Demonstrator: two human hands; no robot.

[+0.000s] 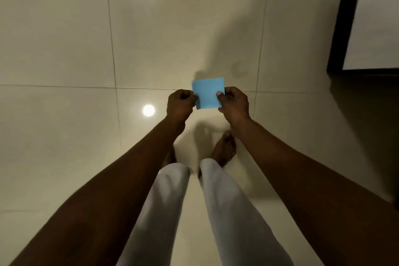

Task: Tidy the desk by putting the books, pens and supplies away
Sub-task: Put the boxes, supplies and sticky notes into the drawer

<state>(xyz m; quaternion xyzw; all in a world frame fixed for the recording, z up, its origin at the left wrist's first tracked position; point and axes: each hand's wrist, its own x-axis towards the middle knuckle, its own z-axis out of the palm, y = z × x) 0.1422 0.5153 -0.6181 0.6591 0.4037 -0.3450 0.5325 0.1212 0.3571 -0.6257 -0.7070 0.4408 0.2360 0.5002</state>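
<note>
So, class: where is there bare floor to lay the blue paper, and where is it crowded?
Bare tiles: left of the left hand, and ahead of the blue paper up to the dark frame. Crowded: below the right hand, around the feet.

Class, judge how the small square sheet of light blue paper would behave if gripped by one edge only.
Probably very light: the small square sheet of light blue paper is carried by mere pinches of the left hand and right hand. It looks thin, so held by one edge it would likely droop, and a firm grip may crease it.
</note>
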